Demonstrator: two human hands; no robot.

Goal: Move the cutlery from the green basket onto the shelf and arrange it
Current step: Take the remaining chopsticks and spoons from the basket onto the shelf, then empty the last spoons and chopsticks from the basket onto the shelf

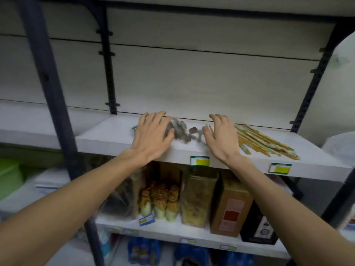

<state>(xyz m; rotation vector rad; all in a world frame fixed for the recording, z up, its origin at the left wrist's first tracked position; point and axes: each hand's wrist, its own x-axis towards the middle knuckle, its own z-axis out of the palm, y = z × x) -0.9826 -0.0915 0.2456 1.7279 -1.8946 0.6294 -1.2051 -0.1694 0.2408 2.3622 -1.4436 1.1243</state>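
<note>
Both hands flat on shelf [115, 140]: left hand [151, 135] over spoons [182, 131], right hand [221, 139] beside chopsticks [265, 143]

Lower shelf: small gold-wrapped bottles [161, 202] are standing beside a tall clear packet [197, 198] and a brown carton [230, 206].
Shelf edge: two yellow price tags [199, 160] are hanging.
Bottom: blue packs [143, 251] are sitting.

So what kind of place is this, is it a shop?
Probably a shop. The white shelf has price tags clipped to its front edge, and the shelf below holds packaged goods like small bottles and a brown box, lined up as if for sale.
</note>
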